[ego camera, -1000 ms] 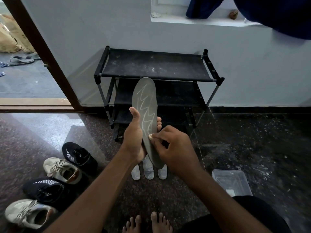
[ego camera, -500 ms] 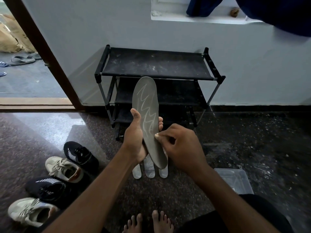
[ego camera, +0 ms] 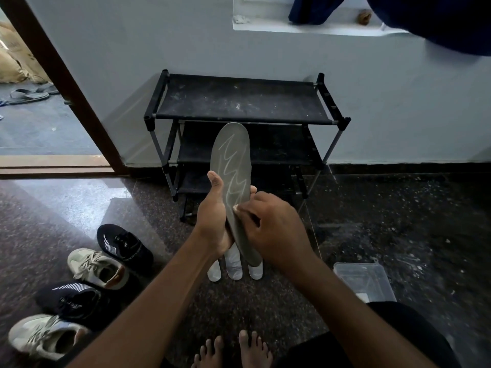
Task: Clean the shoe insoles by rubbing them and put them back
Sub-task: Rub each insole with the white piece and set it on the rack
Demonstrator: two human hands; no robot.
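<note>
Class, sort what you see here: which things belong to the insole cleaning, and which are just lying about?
Job in hand: grey insole; left hand holding it; right hand pinching its edge; white insoles on the floor; sneakers.
Lying about: shoe rack; clear plastic box; sandals outside the door.

We are looking at a black three-shelf rack (ego camera: 239, 102) standing against the pale wall (ego camera: 398, 102), its top shelf looking dusty. A clear plastic box (ego camera: 364, 281) is sitting on the speckled floor (ego camera: 398, 221) at the right. Sandals (ego camera: 26, 95) are lying beyond the doorway, and a dark cloth (ego camera: 438, 19) is hanging by the window ledge (ego camera: 318, 29).
</note>
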